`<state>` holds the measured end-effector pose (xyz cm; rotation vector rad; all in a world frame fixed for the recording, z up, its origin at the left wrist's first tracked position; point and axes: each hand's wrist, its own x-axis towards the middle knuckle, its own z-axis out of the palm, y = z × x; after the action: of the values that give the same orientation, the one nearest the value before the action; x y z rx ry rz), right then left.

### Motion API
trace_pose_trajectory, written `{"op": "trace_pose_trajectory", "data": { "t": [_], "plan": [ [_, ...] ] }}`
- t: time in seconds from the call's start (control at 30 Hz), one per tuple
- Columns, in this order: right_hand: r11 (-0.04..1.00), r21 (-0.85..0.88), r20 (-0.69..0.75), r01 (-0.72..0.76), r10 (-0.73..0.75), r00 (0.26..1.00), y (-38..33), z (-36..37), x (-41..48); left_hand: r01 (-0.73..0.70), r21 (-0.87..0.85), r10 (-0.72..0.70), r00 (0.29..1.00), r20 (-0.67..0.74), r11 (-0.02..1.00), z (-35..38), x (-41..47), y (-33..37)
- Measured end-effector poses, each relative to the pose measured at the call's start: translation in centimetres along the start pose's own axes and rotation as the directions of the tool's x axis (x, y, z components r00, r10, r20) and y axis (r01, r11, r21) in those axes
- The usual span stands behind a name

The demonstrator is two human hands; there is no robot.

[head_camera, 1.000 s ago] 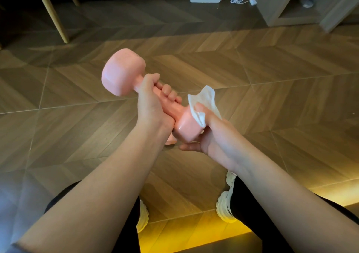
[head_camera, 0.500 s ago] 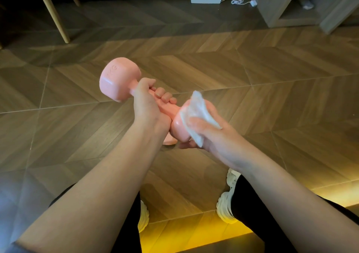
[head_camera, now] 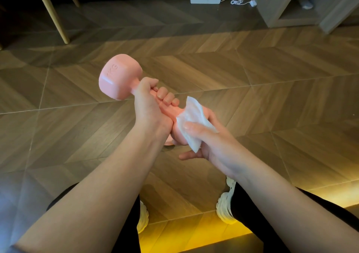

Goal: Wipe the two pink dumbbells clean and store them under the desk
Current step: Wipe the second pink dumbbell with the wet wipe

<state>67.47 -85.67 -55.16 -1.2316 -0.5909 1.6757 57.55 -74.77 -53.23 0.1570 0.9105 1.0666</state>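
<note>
While the left hand (head_camera: 149,105) grips the handle of the pink dumbbell (head_camera: 120,76), fingers wrapped fully round the bar and thumb lying along the top, the right hand (head_camera: 209,142) cups the near head with a white wipe (head_camera: 192,114) between palm and weight. The right thumb presses the wipe flat against the head. One finger juts out straight below the head, and the rest are hidden behind it.

The dumbbell is held in the air above the wooden floor (head_camera: 272,97), tilted so that its far head sits up and to the left, embossed lettering facing the camera. Just beneath the near head a sliver of pink (head_camera: 168,142) shows, too hidden to tell what it is.

White shoes (head_camera: 225,208) stand on the floor below the forearms. A pale wooden chair leg (head_camera: 50,11) slants at the upper left. A white cable (head_camera: 239,2) lies beside a wooden cabinet (head_camera: 272,0) at the upper right.
</note>
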Motion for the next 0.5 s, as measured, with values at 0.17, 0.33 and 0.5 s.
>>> {"op": "trace_pose_trajectory", "data": {
  "t": [0.17,0.33,0.5],
  "plan": [
    [0.99,-0.141,-0.204,0.005,-0.034,0.978,-0.1,1.4,0.7,0.003,-0.013,-0.003,1.0,0.029,1.0,0.3,-0.2,-0.3],
    [0.985,0.148,-0.069,-0.092,0.103,0.992,-0.8,0.0,0.4,0.002,0.022,-0.003,0.998,0.059,1.0,0.1,-0.1,-0.2],
    [0.963,0.193,0.089,-0.187,0.172,0.981,-1.1,-0.4,-0.1,0.013,0.018,-0.016,0.987,0.161,1.0,-0.2,-0.4,-0.4]
  ]
}}
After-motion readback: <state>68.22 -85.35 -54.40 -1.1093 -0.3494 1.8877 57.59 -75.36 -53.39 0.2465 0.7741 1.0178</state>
